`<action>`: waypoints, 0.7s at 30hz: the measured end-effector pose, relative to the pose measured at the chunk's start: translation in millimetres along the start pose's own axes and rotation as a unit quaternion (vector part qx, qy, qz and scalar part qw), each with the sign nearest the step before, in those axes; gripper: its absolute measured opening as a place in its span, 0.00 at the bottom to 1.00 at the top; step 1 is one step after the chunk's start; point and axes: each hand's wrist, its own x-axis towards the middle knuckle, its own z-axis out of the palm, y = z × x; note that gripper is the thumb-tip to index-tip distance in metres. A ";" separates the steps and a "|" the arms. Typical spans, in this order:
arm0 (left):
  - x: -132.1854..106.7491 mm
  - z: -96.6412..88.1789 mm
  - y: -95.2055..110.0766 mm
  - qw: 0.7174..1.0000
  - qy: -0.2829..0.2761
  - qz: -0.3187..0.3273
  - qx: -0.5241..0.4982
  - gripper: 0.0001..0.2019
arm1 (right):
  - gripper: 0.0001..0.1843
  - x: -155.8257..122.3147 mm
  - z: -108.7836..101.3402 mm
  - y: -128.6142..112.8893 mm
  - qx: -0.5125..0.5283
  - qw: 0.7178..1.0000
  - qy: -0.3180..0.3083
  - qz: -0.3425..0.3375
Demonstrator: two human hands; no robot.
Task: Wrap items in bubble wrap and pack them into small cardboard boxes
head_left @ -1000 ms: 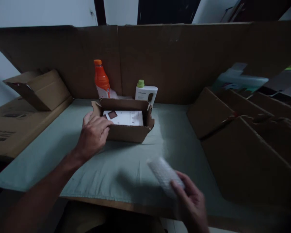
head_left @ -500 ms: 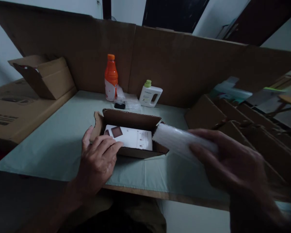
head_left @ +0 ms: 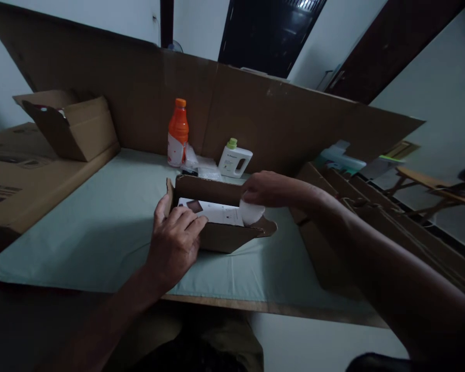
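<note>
A small open cardboard box (head_left: 225,237) stands on the pale green table cover (head_left: 101,227), with a white carton (head_left: 211,212) lying flat inside. My left hand (head_left: 176,243) grips the box's near left corner, fingers curled over the rim. My right hand (head_left: 269,188) reaches over the box's right end and holds a white bubble-wrap bundle (head_left: 251,213) pushed down inside the box beside the carton. Most of the bundle is hidden by the box wall and my fingers.
An orange bottle (head_left: 177,133) and a white jug with a green cap (head_left: 234,160) stand behind the box against a tall cardboard wall (head_left: 294,124). Open cardboard boxes (head_left: 72,126) sit at the left; folded cartons (head_left: 372,206) lean at the right.
My right hand carried the bubble-wrap bundle from the near table edge up and into the right end of the box. My left hand stayed on the box's left corner.
</note>
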 end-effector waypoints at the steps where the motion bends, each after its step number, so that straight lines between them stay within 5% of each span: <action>1: 0.3 0.1 -0.2 1.000 0.005 0.002 -0.001 0.13 | 0.10 -0.6 -2.0 3.4 0.049 0.998 -0.030 -0.003; 5: 1.6 0.3 -1.1 1.000 0.022 0.008 -0.007 0.12 | 0.16 -12.9 -4.9 15.1 0.137 0.988 -0.065 0.016; 12: 4.3 3.4 -3.0 1.000 0.019 0.005 0.000 0.10 | 0.16 -18.1 0.8 6.9 0.039 0.999 -0.026 0.004; 21: 7.2 4.6 -4.1 1.000 0.013 0.001 0.013 0.09 | 0.11 -13.1 -6.6 5.7 -0.047 0.989 -0.139 0.020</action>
